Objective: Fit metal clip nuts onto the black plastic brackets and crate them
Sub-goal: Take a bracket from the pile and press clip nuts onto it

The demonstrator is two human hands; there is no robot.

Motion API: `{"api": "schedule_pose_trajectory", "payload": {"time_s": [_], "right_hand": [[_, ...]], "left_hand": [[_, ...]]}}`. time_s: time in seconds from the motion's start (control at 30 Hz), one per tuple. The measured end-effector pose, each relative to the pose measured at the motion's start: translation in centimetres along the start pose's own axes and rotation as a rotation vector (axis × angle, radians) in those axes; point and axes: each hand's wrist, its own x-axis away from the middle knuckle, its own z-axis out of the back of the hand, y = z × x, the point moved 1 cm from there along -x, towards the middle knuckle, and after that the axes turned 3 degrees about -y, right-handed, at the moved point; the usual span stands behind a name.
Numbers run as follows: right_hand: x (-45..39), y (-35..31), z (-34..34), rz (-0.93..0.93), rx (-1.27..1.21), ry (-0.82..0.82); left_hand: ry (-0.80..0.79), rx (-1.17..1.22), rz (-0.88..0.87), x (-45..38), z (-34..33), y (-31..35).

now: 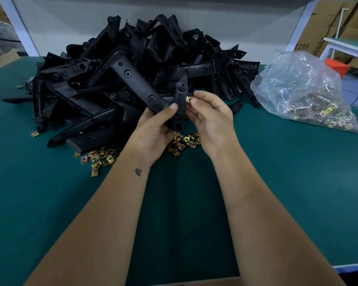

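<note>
**Brackets piled at the counter's far edge, one in hand**

Brackets (132, 65) are heaped at the far edge of the counter (277, 172). One bracket (175, 108) is gripped by the left hand (155, 131) above the counter's middle. A clip nut (188, 99) is pinched against it by the right hand (211, 118).

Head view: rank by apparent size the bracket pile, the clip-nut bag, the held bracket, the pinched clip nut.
1. Bracket pile
2. Clip-nut bag
3. Held bracket, gripped by the left hand; nearer the camera than the bag, so this gap is unsure
4. Clip nut, pinched by the right hand
</note>
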Motion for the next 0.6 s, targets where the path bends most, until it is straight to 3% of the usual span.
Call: {"api": "schedule_pose_trajectory", "payload": {"time_s": [0.33, 0.6], "right_hand": [[0.09, -0.28, -0.19, 0.025, 0.076, -0.006], [0.2, -0.14, -0.25, 0.001, -0.017, 0.05]], "left_hand": [[0.028, -0.048, -0.009, 0.08, -0.16, -0.02], [-0.017, -0.126, -0.082, 0.27, -0.65, -0.44]]}}
